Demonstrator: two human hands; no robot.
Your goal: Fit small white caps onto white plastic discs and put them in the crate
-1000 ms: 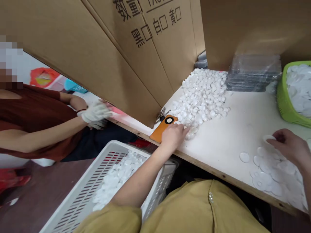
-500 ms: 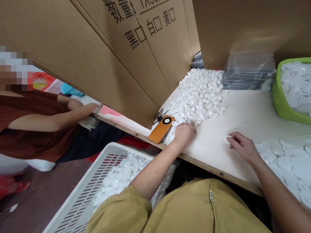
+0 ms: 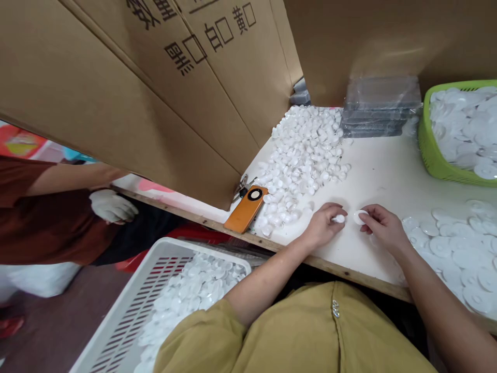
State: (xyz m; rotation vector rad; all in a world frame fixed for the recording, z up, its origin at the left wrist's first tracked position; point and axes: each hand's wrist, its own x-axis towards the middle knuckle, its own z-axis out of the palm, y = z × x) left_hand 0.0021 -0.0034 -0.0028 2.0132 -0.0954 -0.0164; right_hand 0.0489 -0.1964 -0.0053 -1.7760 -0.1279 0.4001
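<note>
My left hand (image 3: 324,225) pinches a small white cap (image 3: 339,218) just above the white table (image 3: 380,176). A few centimetres to its right, my right hand (image 3: 382,227) holds a flat white disc (image 3: 359,215) by its edge, and the two pieces almost touch. A heap of small white caps (image 3: 306,155) lies behind my left hand. To the right of my right hand, several flat white discs (image 3: 454,243) are spread on the table.
An orange phone (image 3: 246,209) and keys (image 3: 241,185) lie by the table's left edge. A green basket (image 3: 438,160) of discs and stacked clear trays (image 3: 380,106) stand at the back. Cardboard walls (image 3: 155,98) enclose the table. A white crate (image 3: 128,321) holds white parts below. A co-worker's gloved hand (image 3: 112,205) is at left.
My left hand left the cap heap with a cap and moved right. My right hand carried a disc leftward from the disc pile to meet it. The view shifted left.
</note>
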